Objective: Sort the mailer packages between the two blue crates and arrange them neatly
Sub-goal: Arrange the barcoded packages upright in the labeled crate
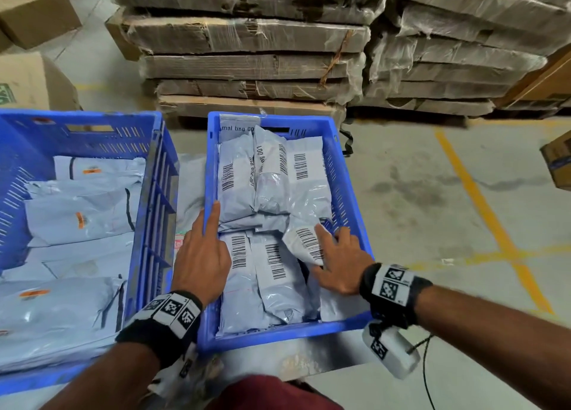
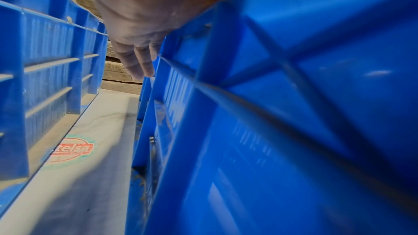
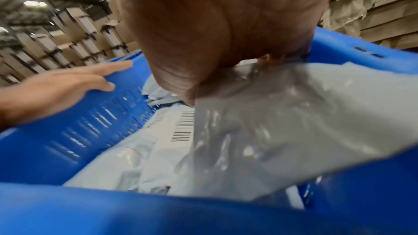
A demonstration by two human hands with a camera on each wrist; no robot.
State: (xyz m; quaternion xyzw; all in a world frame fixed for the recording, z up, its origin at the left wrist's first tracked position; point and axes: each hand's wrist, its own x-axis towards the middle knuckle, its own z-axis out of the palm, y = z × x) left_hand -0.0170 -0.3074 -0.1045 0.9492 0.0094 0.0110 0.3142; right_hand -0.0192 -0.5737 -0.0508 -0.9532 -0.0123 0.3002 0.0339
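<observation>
two blue crates sit side by side on a pale worktop (image 2: 106, 131). the right crate (image 1: 346, 175) is packed with grey mailer packages (image 1: 238, 175) lying in rows, barcode labels facing up. the left crate (image 1: 154, 168) holds more grey mailers (image 1: 80, 221), flatter ones with small orange stickers, spread loosely across its floor.

the left hand (image 1: 200, 258) rests along the left rim of the right crate, fingers straight and index finger stretched forward on the edge; its grip is loose and holds nothing. from the left wrist view the fingers (image 2: 138, 65) hang down in the narrow gap between the two crates, beside the right crate's outer wall.

the right hand (image 1: 343, 261) lies flat on a small crumpled mailer (image 1: 304, 242) at the near right of the right crate, fingers spread, thumb pointing left across the packages beneath. that mailer sits tilted on top of the others, its barcode showing. i cannot tell whether the fingers merely press it or pinch it.

a round red and green printed mark (image 2: 72, 149) shows on the worktop between the crates. beyond them, wrapped stacks of flattened cardboard (image 1: 247, 54) stand on the concrete floor (image 1: 417, 178), which carries yellow lines.
</observation>
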